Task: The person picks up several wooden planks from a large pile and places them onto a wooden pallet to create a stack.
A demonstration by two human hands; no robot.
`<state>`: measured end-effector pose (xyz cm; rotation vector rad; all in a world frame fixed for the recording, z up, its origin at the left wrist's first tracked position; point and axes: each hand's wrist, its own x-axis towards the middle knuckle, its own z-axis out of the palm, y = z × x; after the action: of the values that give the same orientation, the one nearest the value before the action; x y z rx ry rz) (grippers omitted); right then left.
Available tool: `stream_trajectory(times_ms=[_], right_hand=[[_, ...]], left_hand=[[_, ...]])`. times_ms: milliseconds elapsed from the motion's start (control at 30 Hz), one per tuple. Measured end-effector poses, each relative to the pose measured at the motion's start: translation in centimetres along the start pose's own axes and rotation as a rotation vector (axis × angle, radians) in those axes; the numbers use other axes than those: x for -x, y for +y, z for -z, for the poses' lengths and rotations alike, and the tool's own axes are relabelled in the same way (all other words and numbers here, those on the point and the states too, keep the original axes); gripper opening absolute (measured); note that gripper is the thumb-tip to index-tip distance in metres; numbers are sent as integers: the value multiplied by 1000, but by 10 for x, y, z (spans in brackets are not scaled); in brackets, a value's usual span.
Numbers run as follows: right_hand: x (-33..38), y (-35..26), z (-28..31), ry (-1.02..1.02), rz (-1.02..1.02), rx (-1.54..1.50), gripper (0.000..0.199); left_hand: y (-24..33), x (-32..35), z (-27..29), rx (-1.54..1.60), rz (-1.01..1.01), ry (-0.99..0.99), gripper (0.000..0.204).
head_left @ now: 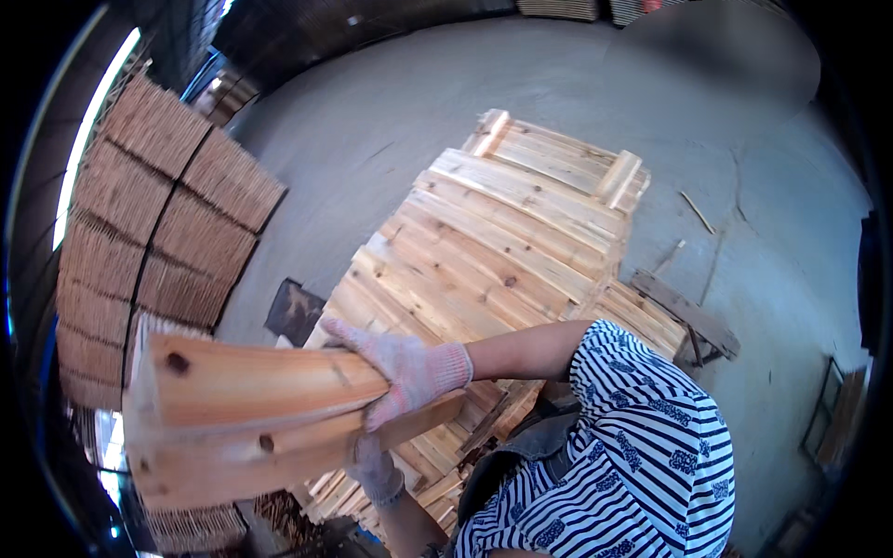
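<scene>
Two or more pale wooden planks (270, 395) with dark knots are held together at the lower left, their far ends pointing left. Over their upper side, close to the near end, my right hand (405, 367) in a whitish-pink knit glove has its fingers wrapped. My left hand (375, 472), gloved too, grips the lower edge of the planks; its fingers are partly hidden behind the wood. Beyond and below my arms lies a broad stack of similar planks (493, 242), laid side by side in overlapping rows. Two short wood blocks (619, 179) rest at its far end.
Tall strapped bundles of thin brown wood (163, 200) stand on the left. A dark flat object (296, 312) sits beside the plank stack. To the right is a wooden bench-like stand (688, 316), with loose sticks (696, 212) on the grey concrete floor (772, 242). A metal frame (823, 409) stands farther right.
</scene>
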<state>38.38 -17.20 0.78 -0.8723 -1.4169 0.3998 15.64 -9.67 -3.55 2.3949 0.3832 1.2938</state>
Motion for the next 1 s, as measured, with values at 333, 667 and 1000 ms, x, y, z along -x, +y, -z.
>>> stream_trajectory(times_ms=[333,667,1000], right_hand=[[-55,-40,92,-67,-308,-338,94],[-16,-33,246,23,-730,186,82],[52,12,222,-272,-1019,1232,95]], left_hand=[[98,-152,-38,1023,818,97,42],[40,-127,-137,1439,1047,-9,38],[-47,-50,-201,1196,1362,87,41]])
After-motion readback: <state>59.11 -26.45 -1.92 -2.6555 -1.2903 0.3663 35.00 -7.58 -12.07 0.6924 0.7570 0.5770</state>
